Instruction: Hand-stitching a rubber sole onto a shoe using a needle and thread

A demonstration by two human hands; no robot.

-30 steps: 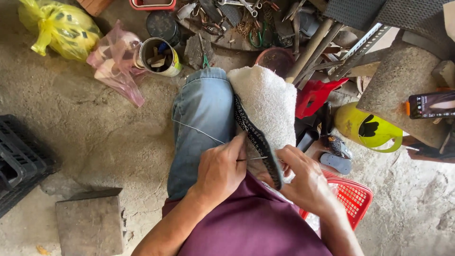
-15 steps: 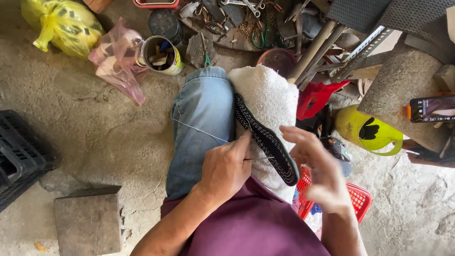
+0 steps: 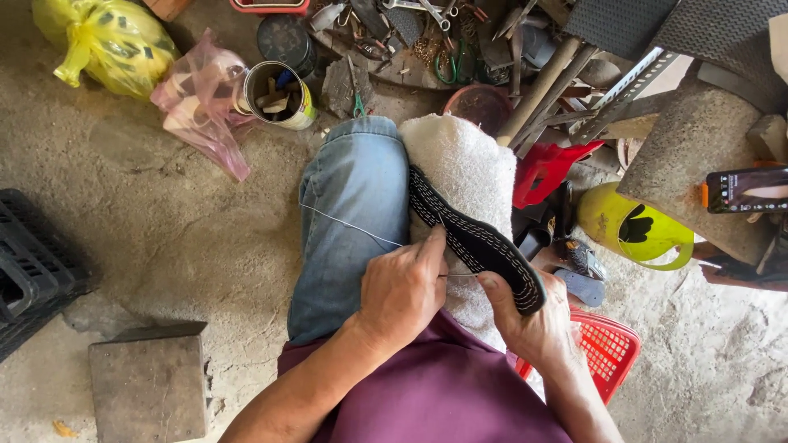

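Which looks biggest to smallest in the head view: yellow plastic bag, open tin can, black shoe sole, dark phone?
1. Black stitched shoe sole, though it is nearest the camera.
2. Knotted yellow plastic bag, close behind; the order is unsure.
3. Open tin can.
4. Dark phone, similar to the can.

One black shoe sole (image 3: 476, 242) with white stitching. One white towel (image 3: 464, 168) over knee. One thread (image 3: 349, 223), pale, stretched across jeans. Two hands: left hand (image 3: 402, 287), right hand (image 3: 529, 324). One open tin can (image 3: 279, 94). Two plastic bags: one yellow bag (image 3: 107, 41), one pink bag (image 3: 201, 102). One red basket (image 3: 611, 353). One black crate (image 3: 33, 271). One yellow-green jug (image 3: 636, 234). One phone (image 3: 747, 190).
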